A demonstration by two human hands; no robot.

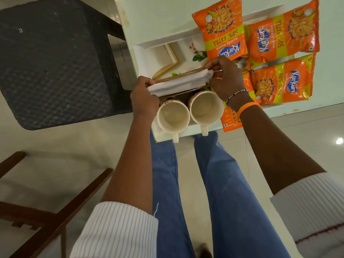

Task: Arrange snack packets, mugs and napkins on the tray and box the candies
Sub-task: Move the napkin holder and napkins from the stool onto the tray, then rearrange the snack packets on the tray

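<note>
Both hands, left (144, 98) and right (224, 79), pinch white napkins (178, 83) above two mugs (173, 116) on tray (143, 53); orange snack packets (279, 38) beside.

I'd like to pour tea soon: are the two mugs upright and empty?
Upright and empty: both mugs stand mouth-up on the tray, bare cream insides visible to the bottom.

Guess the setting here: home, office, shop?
Probably a home dining or living area: polished tile floor, a dark woven chair beside a white table, and a tray set with mugs and snack packets.
</note>
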